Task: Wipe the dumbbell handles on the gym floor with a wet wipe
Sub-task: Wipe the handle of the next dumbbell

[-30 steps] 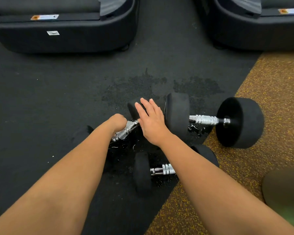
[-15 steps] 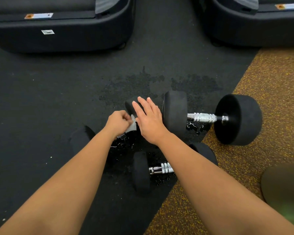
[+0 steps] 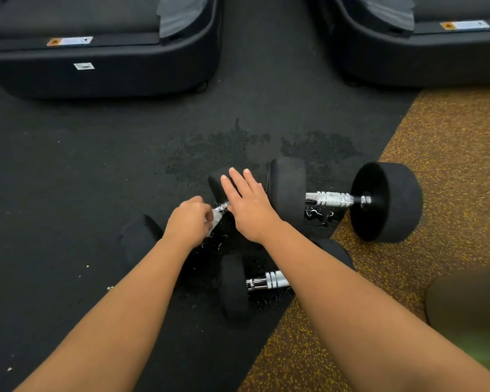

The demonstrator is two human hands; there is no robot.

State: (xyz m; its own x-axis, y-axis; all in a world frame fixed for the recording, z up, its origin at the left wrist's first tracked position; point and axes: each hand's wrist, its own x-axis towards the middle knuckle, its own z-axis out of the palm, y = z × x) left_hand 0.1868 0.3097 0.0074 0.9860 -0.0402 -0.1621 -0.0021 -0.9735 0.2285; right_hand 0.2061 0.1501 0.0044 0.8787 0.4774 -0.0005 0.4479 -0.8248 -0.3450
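Three black dumbbells with chrome handles lie on the dark gym floor. My left hand [image 3: 188, 219] is shut on a pale wet wipe [image 3: 216, 217], wrapped around the handle of the left dumbbell [image 3: 137, 240]; only the handle's far tip shows. My right hand [image 3: 248, 206] rests flat, fingers apart, on that dumbbell's far head. The large dumbbell [image 3: 385, 200] lies to the right with its handle [image 3: 330, 198] bare. The near dumbbell [image 3: 234, 287] lies partly under my right forearm, its handle [image 3: 268, 280] half hidden.
Two black machine bases [image 3: 102, 72] [image 3: 425, 60] stand at the back. Wet patches [image 3: 218, 148] darken the black mat, and droplets shine under the handles. Speckled brown flooring [image 3: 450, 142] begins at the right. A blurred dark shape [image 3: 467, 304] sits at the lower right.
My left hand has slid up the left dumbbell's handle toward its far head, covering most of the chrome. My right hand has stayed on that head.
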